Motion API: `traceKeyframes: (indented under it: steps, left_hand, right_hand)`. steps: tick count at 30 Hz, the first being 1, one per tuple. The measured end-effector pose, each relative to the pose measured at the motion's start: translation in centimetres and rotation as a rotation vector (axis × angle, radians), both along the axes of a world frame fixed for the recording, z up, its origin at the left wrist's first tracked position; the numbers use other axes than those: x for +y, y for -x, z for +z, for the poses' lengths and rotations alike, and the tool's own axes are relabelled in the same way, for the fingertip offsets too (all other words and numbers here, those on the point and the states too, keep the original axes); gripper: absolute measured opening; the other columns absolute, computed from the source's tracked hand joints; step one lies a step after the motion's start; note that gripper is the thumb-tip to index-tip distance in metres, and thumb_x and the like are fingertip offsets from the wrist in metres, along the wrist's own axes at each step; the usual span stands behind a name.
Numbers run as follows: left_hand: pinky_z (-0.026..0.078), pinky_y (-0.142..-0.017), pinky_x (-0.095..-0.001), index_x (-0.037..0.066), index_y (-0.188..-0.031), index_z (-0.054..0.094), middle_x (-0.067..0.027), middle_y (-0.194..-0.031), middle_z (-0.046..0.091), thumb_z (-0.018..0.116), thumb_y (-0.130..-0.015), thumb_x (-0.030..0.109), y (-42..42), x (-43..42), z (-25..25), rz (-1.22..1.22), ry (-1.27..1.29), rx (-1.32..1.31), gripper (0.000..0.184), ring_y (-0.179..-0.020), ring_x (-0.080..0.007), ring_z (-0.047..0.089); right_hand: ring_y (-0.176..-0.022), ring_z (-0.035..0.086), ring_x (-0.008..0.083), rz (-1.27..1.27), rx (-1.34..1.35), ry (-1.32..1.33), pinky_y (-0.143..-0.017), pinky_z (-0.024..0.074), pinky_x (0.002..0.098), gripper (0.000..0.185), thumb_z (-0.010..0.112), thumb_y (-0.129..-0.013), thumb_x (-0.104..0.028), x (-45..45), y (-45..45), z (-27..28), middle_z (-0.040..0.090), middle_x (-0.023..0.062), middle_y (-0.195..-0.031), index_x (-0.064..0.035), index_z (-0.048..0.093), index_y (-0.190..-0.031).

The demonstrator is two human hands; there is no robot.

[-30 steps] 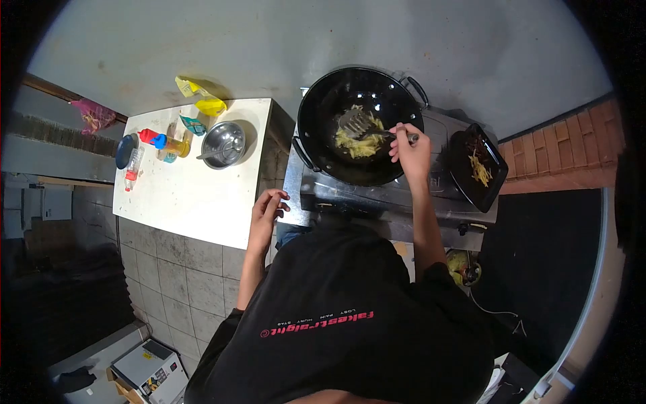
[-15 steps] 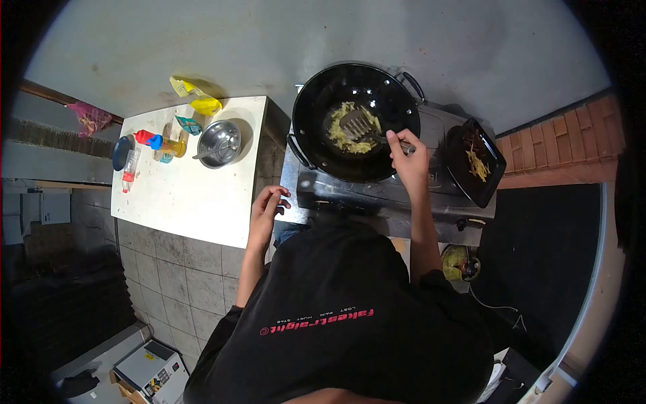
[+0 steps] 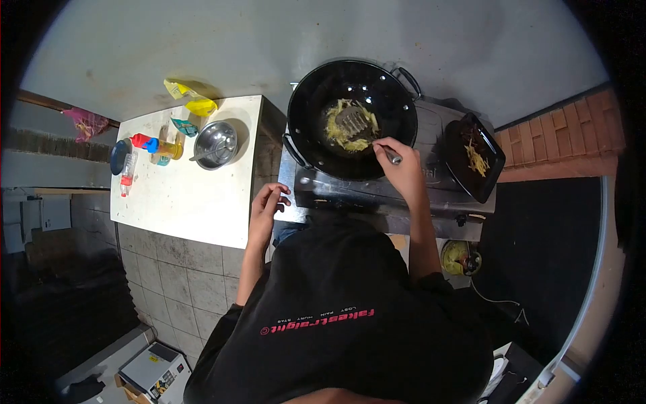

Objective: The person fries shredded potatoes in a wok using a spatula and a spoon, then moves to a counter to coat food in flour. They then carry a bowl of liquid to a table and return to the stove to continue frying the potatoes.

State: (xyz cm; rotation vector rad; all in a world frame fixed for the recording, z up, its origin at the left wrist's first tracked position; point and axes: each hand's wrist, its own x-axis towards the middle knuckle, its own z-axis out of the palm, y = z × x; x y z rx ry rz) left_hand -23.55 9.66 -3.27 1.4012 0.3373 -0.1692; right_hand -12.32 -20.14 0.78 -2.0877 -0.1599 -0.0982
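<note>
My right hand (image 3: pixel 404 171) is closed around the handle of a slotted spatula (image 3: pixel 354 122). The spatula's metal head rests among pale yellow shredded food (image 3: pixel 334 132) at the bottom of a black two-handled wok (image 3: pixel 305 91). The wok sits on a metal gas stove (image 3: pixel 336 195). Left of the stove's front, my left hand (image 3: pixel 267 205) hovers with loosely bent fingers apart and nothing in them. It is nearest the stove's left edge and the wok's lower handle (image 3: pixel 295 152).
A black tray (image 3: pixel 494 176) holding yellow and dark strips lies right of the wok. On the white table (image 3: pixel 195 205) at left are a steel bowl (image 3: pixel 215 156) with a spoon, a blue-capped bottle (image 3: pixel 167 147), a clear bottle (image 3: pixel 128 176) and a yellow packet (image 3: pixel 198 104).
My right hand has shifted left and a little down, swinging the spatula handle towards me. The spatula head has turned slightly in the food. My left hand stays about where it was.
</note>
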Motion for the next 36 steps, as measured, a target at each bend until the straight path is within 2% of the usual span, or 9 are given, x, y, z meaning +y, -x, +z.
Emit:
traceKeyframes:
  steps: [6,9,15,17,18,20,23,30,36]
  left_hand:
    - [0.043,-0.074,-0.0241,0.004,-0.107,0.062,-0.0035,-0.099,0.062,0.049,-0.105,0.021,-1.1,-1.3,0.4,-0.028,-0.017,-0.034,0.021,-0.085,-0.0103,0.058]
    - [0.043,-0.074,-0.024,0.004,-0.106,0.062,-0.0029,-0.098,0.061,0.049,-0.105,0.021,-1.4,-1.5,0.6,-0.027,-0.036,-0.046,0.021,-0.085,-0.0102,0.058]
    - [0.043,-0.074,-0.0234,0.003,-0.106,0.061,-0.0025,-0.097,0.06,0.049,-0.105,0.02,-1.2,-1.0,0.4,-0.025,-0.029,-0.05,0.021,-0.084,-0.0101,0.058]
    - [0.043,-0.074,-0.0232,0.003,-0.106,0.061,-0.0027,-0.096,0.06,0.049,-0.105,0.02,-1.2,-0.9,0.4,-0.018,-0.026,-0.039,0.021,-0.084,-0.0103,0.058]
    - [0.043,-0.074,-0.0232,0.003,-0.106,0.061,-0.0027,-0.096,0.06,0.049,-0.105,0.02,-1.1,-0.9,0.3,-0.017,-0.027,-0.039,0.021,-0.084,-0.0103,0.058]
    - [0.043,-0.074,-0.0233,0.003,-0.106,0.062,-0.0029,-0.095,0.061,0.049,-0.105,0.019,-1.1,-0.8,0.2,-0.019,-0.007,-0.042,0.021,-0.084,-0.0104,0.058]
    - [0.043,-0.074,-0.0234,0.003,-0.106,0.062,-0.0034,-0.095,0.061,0.049,-0.105,0.019,-1.1,-0.9,0.4,-0.008,0.002,-0.038,0.021,-0.084,-0.0104,0.058]
    - [0.043,-0.074,-0.0237,0.003,-0.106,0.061,-0.0041,-0.097,0.062,0.049,-0.105,0.019,-1.1,-0.5,0.6,0.0,-0.01,-0.047,0.021,-0.084,-0.0107,0.058]
    - [0.044,-0.074,-0.024,0.003,-0.106,0.061,-0.0043,-0.098,0.062,0.048,-0.105,0.019,-1.1,-0.6,0.6,-0.007,-0.003,-0.043,0.021,-0.084,-0.0109,0.058]
  right_hand:
    - [-0.078,0.074,0.0228,-0.023,-0.025,-0.067,-0.071,0.0528,0.03,0.016,0.067,-0.091,-0.013,0.4,0.5,-0.7,0.072,0.0166,-0.083,0.0013,0.07,-0.098]
    - [-0.08,0.074,0.0227,-0.137,0.132,-0.111,-0.071,0.0527,0.0299,0.015,0.066,-0.092,-0.012,0.6,0.5,-1.1,0.073,0.0165,-0.084,0.0017,0.07,-0.098]
    - [-0.077,0.072,0.0207,-0.117,-0.008,-0.128,-0.072,0.0528,0.0301,0.016,0.068,-0.092,-0.012,0.8,0.7,-0.7,0.073,0.0158,-0.085,0.0027,0.07,-0.097]
    - [-0.065,0.066,0.0148,-0.151,0.035,-0.16,-0.063,0.051,0.0287,0.017,0.068,-0.093,-0.015,0.9,0.4,-1.0,0.07,0.0116,-0.074,0.0019,0.071,-0.096]
    - [-0.065,0.066,0.0148,-0.15,0.035,-0.16,-0.063,0.051,0.0287,0.017,0.068,-0.093,-0.015,1.0,0.4,-0.8,0.07,0.0116,-0.074,0.0019,0.071,-0.096]
    - [-0.053,0.058,0.0093,-0.181,0.209,-0.197,-0.052,0.0453,0.0271,0.018,0.068,-0.094,-0.017,1.3,0.4,-0.2,0.062,0.006,-0.062,0.0004,0.073,-0.096]
    - [-0.046,0.053,0.0074,-0.197,0.194,-0.244,-0.046,0.0396,0.0263,0.02,0.068,-0.094,-0.02,1.7,0.2,-1.1,0.055,0.002,-0.055,-0.0008,0.073,-0.096]
    - [-0.047,0.052,0.0067,-0.177,0.216,-0.246,-0.046,0.0394,0.0262,0.017,0.066,-0.094,-0.017,1.6,-0.4,-1.8,0.056,0.0017,-0.054,-0.0017,0.074,-0.095]
    - [-0.051,0.055,0.0087,-0.164,0.151,-0.167,-0.051,0.0421,0.0278,0.015,0.066,-0.092,-0.014,1.5,-0.6,-2.4,0.06,0.0082,-0.058,-0.0006,0.073,-0.094]
